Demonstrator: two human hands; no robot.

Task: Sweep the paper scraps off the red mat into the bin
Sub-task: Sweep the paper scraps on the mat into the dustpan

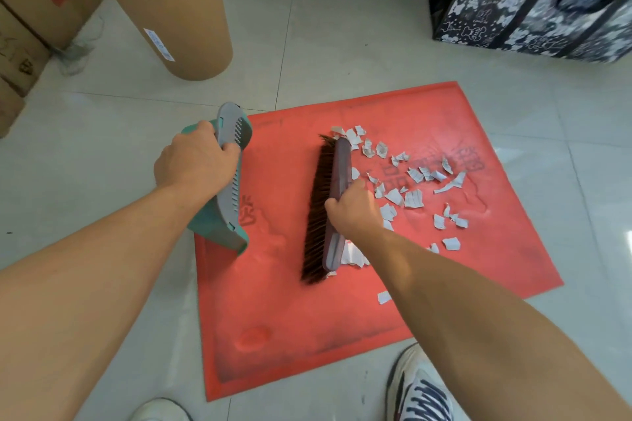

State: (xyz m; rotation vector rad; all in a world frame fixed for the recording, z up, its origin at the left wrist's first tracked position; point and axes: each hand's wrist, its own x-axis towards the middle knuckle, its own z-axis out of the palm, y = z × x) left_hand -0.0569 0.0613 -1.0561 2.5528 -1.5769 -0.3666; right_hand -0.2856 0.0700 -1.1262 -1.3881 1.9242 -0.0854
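Paper scraps lie scattered on the red mat, right of the brush. The right hand clenches the brush; the left hand grips the dustpan.

Red mat lies flat on the tile floor, scuffed, with dark smudges and faint printed marks. I see paper scraps, small torn white-grey pieces with printed lines, scattered over its right half; one stray piece sits near the front edge. Bin is a tall brown cardboard cylinder with a yellow rim, upright on the floor, beyond the mat's far-left corner, apart from it.
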